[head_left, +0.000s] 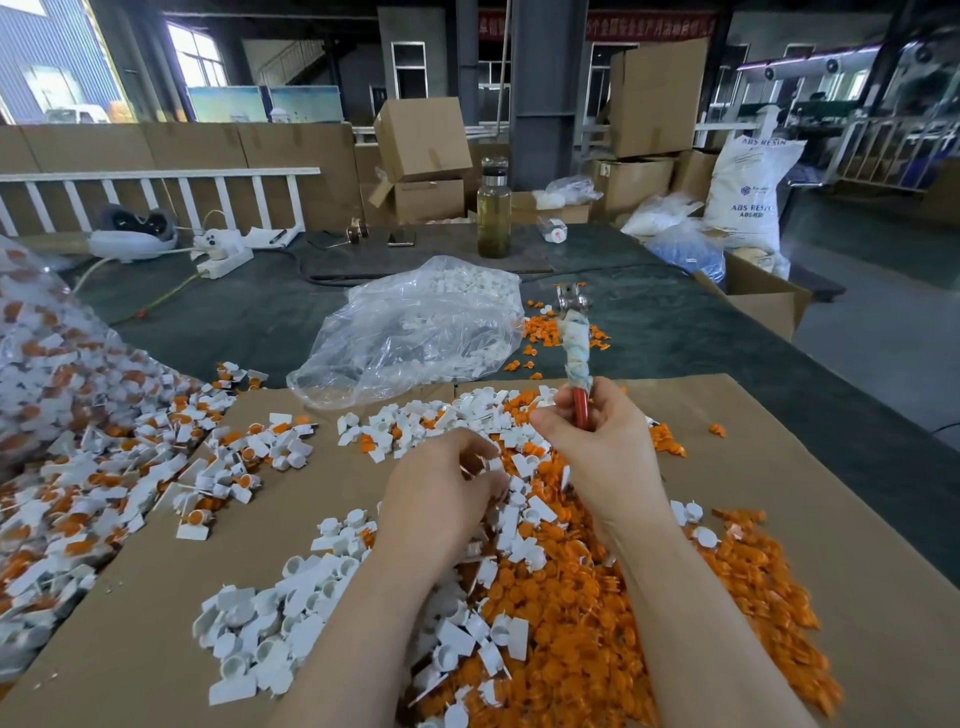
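Red-handled metal tool (576, 358), shaft wrapped in pale cloth, stands tilted above the brown cardboard sheet (810, 431). Right hand (597, 441) grips its red handle. Left hand (441, 483) has its fingers curled into the small white plastic pieces (519, 462) beside the orange plastic caps (597, 649); cannot tell whether it pinches one.

My left hand (447, 483) sits in the heap of parts (545, 587) on the cardboard (156, 613) covering the near surface (675, 332). My right hand (597, 441), just right of it, holds the tool (575, 353) upright above the heap. Behind the cardboard I see a bag (415, 327), behind that a bottle (493, 213), then boxes (423, 140) past the surface, with a big bag (47, 353) far left and a sack (748, 192) far right.
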